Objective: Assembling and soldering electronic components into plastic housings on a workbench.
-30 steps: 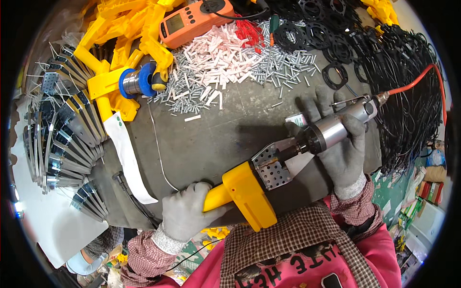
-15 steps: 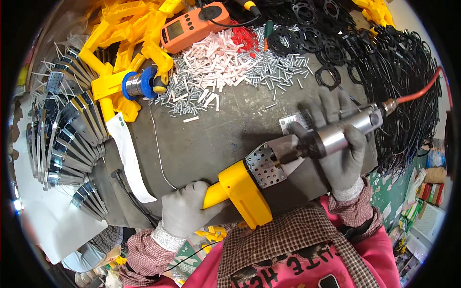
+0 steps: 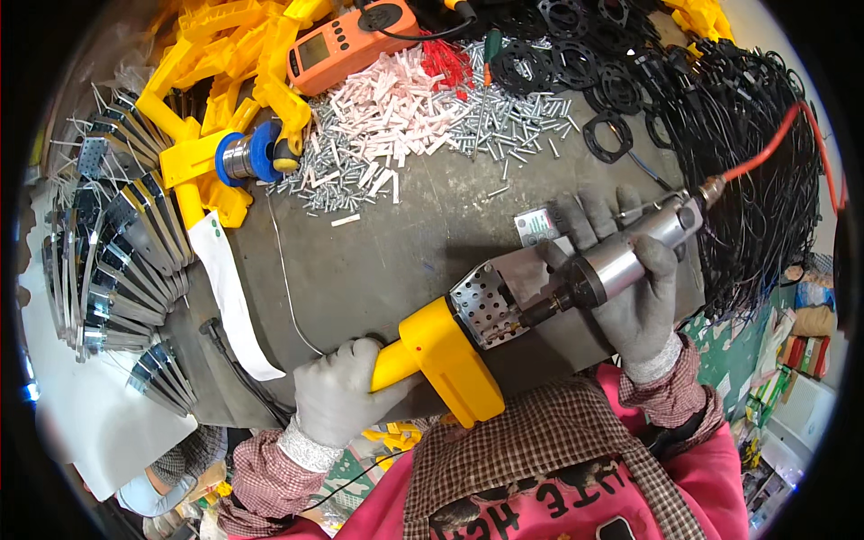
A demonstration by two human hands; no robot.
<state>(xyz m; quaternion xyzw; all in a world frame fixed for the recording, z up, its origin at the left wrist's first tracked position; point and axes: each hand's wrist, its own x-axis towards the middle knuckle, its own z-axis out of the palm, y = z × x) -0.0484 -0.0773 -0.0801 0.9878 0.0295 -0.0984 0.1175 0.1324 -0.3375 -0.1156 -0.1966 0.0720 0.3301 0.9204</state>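
- At the near edge of the grey bench point(image 3: 378, 270), my gloved left hand point(image 3: 342, 391) wraps the rounded handle of a yellow housing point(image 3: 459, 369), which slants in front of my checked apron point(image 3: 522, 441).
- The housing looks like moulded plastic: probably light, stiff and smooth enough to twist under torque, so the handle, well apart from the tool tip, seems the right place to hold.
- On the housing's right sits a perforated metal plate point(image 3: 486, 301), thin-looking and perhaps sharp-edged; I would keep fingertips off it.
- The dark tip of a silver power driver point(image 3: 621, 261) points at the plate; whether the two touch, I cannot tell.
- My gloved right hand point(image 3: 634, 310) cradles that driver, thumb over the barrel, other fingers partly spread on its far side. Metal, it is likely heavy and slick, best held mid-barrel; the orange hose point(image 3: 765, 155) may tug behind.
- Beyond, loose screws point(image 3: 504, 126) and pale sleeves point(image 3: 387, 108) lie heaped before an orange meter point(image 3: 346, 47).
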